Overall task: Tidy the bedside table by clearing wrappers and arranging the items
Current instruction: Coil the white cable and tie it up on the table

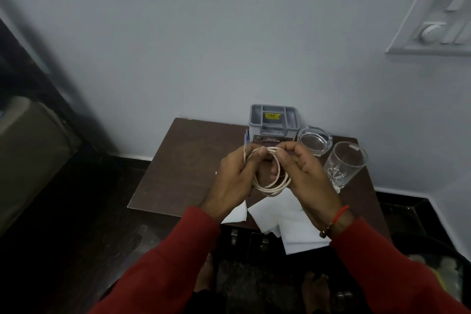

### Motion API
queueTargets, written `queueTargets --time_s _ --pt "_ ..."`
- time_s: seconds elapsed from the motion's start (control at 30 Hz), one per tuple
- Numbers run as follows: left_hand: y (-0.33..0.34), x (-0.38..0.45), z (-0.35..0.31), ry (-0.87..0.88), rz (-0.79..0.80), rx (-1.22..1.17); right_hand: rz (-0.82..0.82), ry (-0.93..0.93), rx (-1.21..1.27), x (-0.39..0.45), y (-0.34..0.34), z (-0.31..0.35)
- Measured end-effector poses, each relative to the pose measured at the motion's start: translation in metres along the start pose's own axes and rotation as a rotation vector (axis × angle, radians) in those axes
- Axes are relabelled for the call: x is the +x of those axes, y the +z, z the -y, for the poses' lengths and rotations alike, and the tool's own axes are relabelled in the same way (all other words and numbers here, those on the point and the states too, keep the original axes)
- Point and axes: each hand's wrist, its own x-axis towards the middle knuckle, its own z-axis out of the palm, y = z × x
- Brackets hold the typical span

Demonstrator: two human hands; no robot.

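A dark headboard or furniture edge [30, 64] runs down the frame at nine o'clock, with a tan cushion [28, 155] below it. At the centre stands the dark wooden bedside table [183, 160], pushed against a pale wall.

Above the table, the left hand [233, 178] pinches the top of a coiled white cable [271, 181] between thumb and forefinger; a pen [246, 143] also sticks up from this grip, toward twelve o'clock. The right hand [303, 176] pinches the same coil just beside the left, fingers curled around its right side, so both hands are closed on the cable. A red thread and a beaded band [336, 216] circle the right wrist, and both arms wear red sleeves.

White paper sheets [293, 222] lie at the table's front edge, at six o'clock from the coil, overhanging it.

At the table's back, twelve o'clock from the hands, sits a grey plastic organiser [273, 121] with a yellow sticker. Toward two o'clock from the hands is a glass ashtray [315, 141], then a clear drinking glass [345, 164]. A switch panel [438, 13] is on the wall at upper right.
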Motion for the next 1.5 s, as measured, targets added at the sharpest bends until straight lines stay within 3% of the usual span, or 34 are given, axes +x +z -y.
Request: queueTargets --time_s 0.27,0.47,0.7,0.9,1.0,1.13,1.37,1.5 --pt "0.011 -0.008 -0.014 0.109 -0.204 -0.067 -0.113 0.196 0.473 0.002 0.015 -0.002" --pt "0.016 -0.012 -0.008 0.023 -0.14 -0.049 -0.132 0.191 0.576 0.008 0.003 -0.001" --pt "0.012 -0.004 -0.001 -0.034 -0.074 -0.1 -0.149 0.203 0.42 0.013 -0.016 0.0" --pt "0.006 -0.001 -0.006 -0.157 -0.212 -0.274 -0.065 0.247 0.415 0.011 -0.01 0.001" --pt "0.001 -0.002 -0.002 -0.233 -0.09 -0.173 -0.012 0.194 0.309 0.008 -0.009 0.003" --pt "0.0 -0.001 -0.002 -0.333 0.118 -0.04 -0.062 0.029 -0.012 0.004 -0.008 0.0" --pt "0.0 -0.004 -0.008 -0.228 0.243 0.031 -0.166 -0.136 -0.189 0.004 -0.005 -0.001" --pt "0.007 -0.003 -0.008 -0.215 0.217 -0.125 -0.176 -0.038 -0.111 0.005 -0.009 -0.004"
